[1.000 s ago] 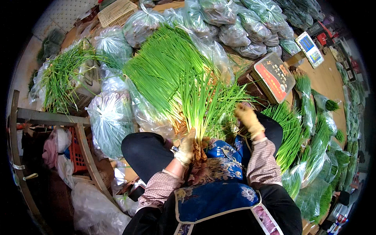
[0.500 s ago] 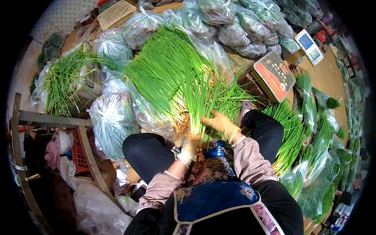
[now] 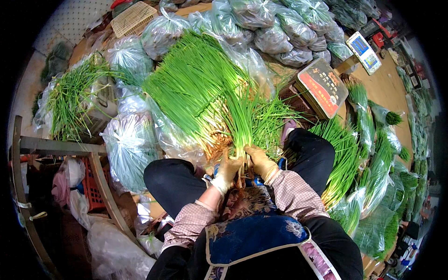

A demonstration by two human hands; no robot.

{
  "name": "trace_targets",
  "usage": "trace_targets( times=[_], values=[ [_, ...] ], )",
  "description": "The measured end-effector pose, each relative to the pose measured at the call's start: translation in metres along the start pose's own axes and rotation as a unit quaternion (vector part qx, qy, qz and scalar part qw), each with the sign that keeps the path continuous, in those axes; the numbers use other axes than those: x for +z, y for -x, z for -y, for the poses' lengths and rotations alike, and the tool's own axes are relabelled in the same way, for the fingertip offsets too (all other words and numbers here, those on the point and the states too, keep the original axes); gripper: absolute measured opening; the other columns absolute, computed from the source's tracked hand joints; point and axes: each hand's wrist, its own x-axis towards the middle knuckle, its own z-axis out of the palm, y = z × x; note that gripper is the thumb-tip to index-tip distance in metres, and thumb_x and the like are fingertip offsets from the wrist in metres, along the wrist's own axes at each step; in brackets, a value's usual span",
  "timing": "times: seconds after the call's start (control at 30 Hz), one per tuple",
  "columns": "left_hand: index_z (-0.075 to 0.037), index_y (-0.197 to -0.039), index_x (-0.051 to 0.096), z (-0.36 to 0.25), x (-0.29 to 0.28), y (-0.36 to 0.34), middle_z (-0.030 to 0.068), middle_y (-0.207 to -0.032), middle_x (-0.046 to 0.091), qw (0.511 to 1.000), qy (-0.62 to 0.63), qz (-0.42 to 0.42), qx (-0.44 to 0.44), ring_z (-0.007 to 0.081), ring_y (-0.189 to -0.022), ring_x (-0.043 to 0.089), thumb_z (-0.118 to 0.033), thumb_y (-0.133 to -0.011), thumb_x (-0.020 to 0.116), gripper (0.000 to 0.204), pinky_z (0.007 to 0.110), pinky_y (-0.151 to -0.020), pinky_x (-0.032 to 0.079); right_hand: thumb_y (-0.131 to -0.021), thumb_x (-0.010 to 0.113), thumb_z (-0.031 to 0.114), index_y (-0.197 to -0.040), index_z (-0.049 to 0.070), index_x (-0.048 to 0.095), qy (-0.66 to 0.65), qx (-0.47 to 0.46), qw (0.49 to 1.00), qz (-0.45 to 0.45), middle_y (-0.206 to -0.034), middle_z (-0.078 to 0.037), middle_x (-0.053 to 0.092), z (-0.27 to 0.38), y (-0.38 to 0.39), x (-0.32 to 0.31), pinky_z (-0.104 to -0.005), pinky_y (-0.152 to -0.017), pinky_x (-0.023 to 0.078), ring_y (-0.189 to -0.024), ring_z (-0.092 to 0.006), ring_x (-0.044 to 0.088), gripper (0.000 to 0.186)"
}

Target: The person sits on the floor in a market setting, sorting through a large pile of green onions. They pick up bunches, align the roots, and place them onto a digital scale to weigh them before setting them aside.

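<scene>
A bunch of thin scallions (image 3: 240, 126) stands in front of me, leaves fanned away and pale root ends toward my lap. Both hands wear pale yellowish gloves. My left hand (image 3: 227, 169) is closed round the bunch's root end from the left. My right hand (image 3: 262, 163) is closed against the same root end from the right, its fingertips partly hidden. Brown roots and husks hang down between the hands. Just beyond lies a large heap of scallions (image 3: 191, 84) on clear plastic, its brown roots near my left hand. Loose green leaves (image 3: 270, 121) lie to the right of the bunch.
Tied plastic bags (image 3: 130, 144) stand to the left, and more bags (image 3: 275, 37) are piled at the back. A scale (image 3: 322, 88) with a raised display stands back right. Scallion bundles (image 3: 338, 163) lie to the right. A wooden frame (image 3: 60, 145) is at left.
My right hand has moved down from beside the stalks and closed at the root end next to my left hand. The bunch has shifted slightly right.
</scene>
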Motion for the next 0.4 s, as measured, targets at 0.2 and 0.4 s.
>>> trace_targets(
  times=[0.2,0.4],
  values=[
    [-0.009,-0.101,0.058,-0.038,0.019,0.011,0.0052,-0.079,0.062,0.973,0.086,-0.032,-0.21,0.0186,-0.045,0.056,-0.032,-0.087,0.061,0.027,0.028,-0.03,0.042,-0.089,0.057,0.023,-0.129,-0.005,0.041,-0.047,-0.028,0.993,0.105,-0.111,-0.014,0.057,-0.013,-0.008,-0.011,-0.0328,-0.081,0.047,-0.1,-0.0231,0.056,0.052],
    [-0.003,-0.103,0.057,-0.029,0.019,0.01,0.0118,-0.085,0.064,0.985,0.077,-0.005,-0.155,0.0216,-0.047,0.059,-0.026,-0.085,0.064,0.03,0.03,-0.032,0.043,-0.084,0.063,0.03,-0.134,0.015,0.042,0.506,-0.413,0.752,0.09,-0.138,-0.016,0.04,-0.028,-0.003,-0.043,-0.0374,-0.103,0.035,-0.121,-0.0296,0.046,0.056]
  ],
)
